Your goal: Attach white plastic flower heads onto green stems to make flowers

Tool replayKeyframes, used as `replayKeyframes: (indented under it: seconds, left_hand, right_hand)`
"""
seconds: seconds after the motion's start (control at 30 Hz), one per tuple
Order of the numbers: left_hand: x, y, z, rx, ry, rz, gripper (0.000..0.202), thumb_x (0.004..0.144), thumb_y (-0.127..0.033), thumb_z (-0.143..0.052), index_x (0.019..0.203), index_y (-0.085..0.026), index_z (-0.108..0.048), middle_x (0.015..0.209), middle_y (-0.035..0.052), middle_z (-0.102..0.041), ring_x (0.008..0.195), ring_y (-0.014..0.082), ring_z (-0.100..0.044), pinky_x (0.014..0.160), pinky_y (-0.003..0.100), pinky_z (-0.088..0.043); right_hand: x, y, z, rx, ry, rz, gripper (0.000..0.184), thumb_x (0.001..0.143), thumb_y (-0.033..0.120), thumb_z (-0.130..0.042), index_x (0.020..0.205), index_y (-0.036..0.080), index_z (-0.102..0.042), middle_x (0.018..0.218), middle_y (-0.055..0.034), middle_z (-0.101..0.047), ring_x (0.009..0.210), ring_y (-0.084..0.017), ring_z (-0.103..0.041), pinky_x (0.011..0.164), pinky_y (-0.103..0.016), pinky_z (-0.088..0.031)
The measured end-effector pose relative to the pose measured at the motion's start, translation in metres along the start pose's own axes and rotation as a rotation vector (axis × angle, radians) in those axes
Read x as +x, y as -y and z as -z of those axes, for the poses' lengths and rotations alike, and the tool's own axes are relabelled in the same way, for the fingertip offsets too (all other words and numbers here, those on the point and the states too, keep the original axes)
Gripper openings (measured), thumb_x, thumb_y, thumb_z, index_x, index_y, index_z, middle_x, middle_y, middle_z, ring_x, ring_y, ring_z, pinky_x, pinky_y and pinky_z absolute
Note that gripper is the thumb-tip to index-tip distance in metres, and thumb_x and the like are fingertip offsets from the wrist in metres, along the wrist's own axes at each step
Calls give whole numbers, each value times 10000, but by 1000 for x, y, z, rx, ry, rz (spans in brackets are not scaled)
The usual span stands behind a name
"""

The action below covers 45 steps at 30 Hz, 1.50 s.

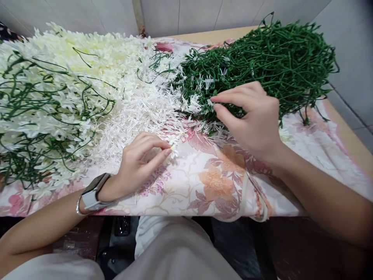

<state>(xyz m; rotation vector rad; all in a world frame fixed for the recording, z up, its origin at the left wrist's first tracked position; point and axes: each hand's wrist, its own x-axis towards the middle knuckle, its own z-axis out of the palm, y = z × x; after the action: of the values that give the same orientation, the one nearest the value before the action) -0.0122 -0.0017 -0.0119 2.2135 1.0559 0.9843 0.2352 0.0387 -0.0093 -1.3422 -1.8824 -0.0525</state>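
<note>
My left hand (140,161) rests on the floral cloth (210,186), its thumb and forefinger pinched on a small white plastic flower (174,150). A white watch is on that wrist. My right hand (250,116) reaches into the edge of a heap of green plastic stems (276,62), with thumb and fingers closed on a stem tip carrying a small white piece (210,102). Between the hands lies a spread of loose white spiky stamen pieces (145,105).
A large heap of finished white flower sprays on green stems (52,93) fills the left of the table. The wooden table edge (349,136) shows at right, with tiled wall behind. My lap in pale clothing is below the table's front edge.
</note>
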Motion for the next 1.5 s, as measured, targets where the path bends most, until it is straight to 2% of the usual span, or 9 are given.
replayKeyframes:
  seconds: [0.17, 0.4, 0.63, 0.77, 0.93, 1.1, 1.2, 1.3, 1.5]
  left_hand:
    - [-1, 1, 0, -4, 6, 15, 44, 816, -138, -610, 843, -172, -617, 823, 19, -643, 821, 135, -566, 775, 284, -443]
    - [0, 1, 0, -22, 10, 27, 27, 826, -156, -602, 840, -174, -616, 826, 21, -647, 820, 140, -570, 785, 290, -435]
    - [0, 1, 0, -24, 10, 19, 25, 830, -160, -597, 841, -174, -614, 821, 22, -645, 810, 139, -573, 781, 297, -440]
    - [-1, 2, 0, -23, 7, 18, 30, 826, -161, -602, 847, -177, -616, 829, 22, -645, 819, 141, -573, 778, 299, -444]
    - [0, 1, -1, -43, 2, 13, 40, 823, -148, -607, 846, -179, -617, 830, 23, -643, 821, 141, -573, 786, 303, -444]
    - [-1, 3, 0, -186, 23, 12, 77, 808, -140, -625, 869, -187, -630, 827, 19, -637, 822, 139, -578, 781, 298, -452]
    - [-1, 1, 1, -324, 34, 62, 99, 805, -133, -630, 874, -203, -643, 846, 17, -647, 846, 134, -591, 798, 291, -469]
    - [0, -3, 4, -456, 53, 178, 81, 813, -147, -627, 855, -213, -652, 961, 31, -678, 958, 148, -611, 876, 305, -483]
    - [3, -11, 8, -673, 103, 369, 10, 802, -196, -652, 809, -203, -650, 1327, 61, -532, 1191, 244, -537, 1006, 437, -443]
  right_hand:
    - [7, -7, 5, 38, -216, 17, 148, 771, 105, -621, 868, 167, -714, 871, -68, -724, 833, -197, -638, 794, -371, -484]
    - [5, -2, 3, 236, -393, 17, 159, 774, 71, -599, 825, 183, -700, 799, -44, -682, 742, -133, -616, 620, -269, -482]
    - [6, 6, 5, 497, -363, -121, 126, 743, 65, -653, 803, 164, -702, 739, -10, -671, 656, -94, -600, 596, -252, -476]
    - [10, 0, 4, 617, -417, -158, 147, 701, 26, -688, 762, 159, -703, 682, 17, -650, 634, -71, -586, 592, -230, -462]
    - [13, -10, 4, 668, -518, -103, 156, 691, 54, -707, 791, 172, -689, 680, 36, -602, 599, -66, -564, 539, -225, -446]
    - [11, 1, 6, 751, -579, -54, 200, 675, 192, -762, 853, 217, -674, 707, 27, -537, 577, -64, -508, 439, -198, -423]
    - [6, 12, 7, 659, -569, -96, 205, 732, 255, -716, 929, 274, -664, 786, 20, -520, 641, -76, -529, 494, -211, -463]
    - [-2, 23, 7, 664, -553, -114, 212, 752, 166, -676, 943, 256, -651, 818, 12, -536, 655, -77, -546, 521, -219, -480]
    - [-25, 46, 6, 925, -33, -273, 189, 775, 57, -601, 866, 222, -599, 778, 15, -603, 673, -102, -634, 616, -249, -571]
